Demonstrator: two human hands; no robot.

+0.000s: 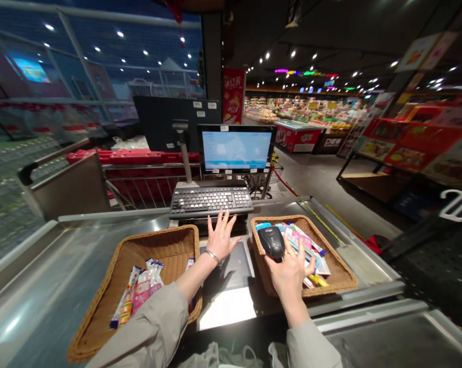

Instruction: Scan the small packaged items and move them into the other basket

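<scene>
On the steel table, a wicker basket holds bright packets. The left hand sits empty, its fingers spread apart, tips at the front edge of the keyboard. The right hand clamps a black handheld scanner against its fingers, just above more packets in a second wicker basket

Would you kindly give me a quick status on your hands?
Right hand on black handheld scanner, over wicker basket of packets. Left hand open by keyboard.
</scene>
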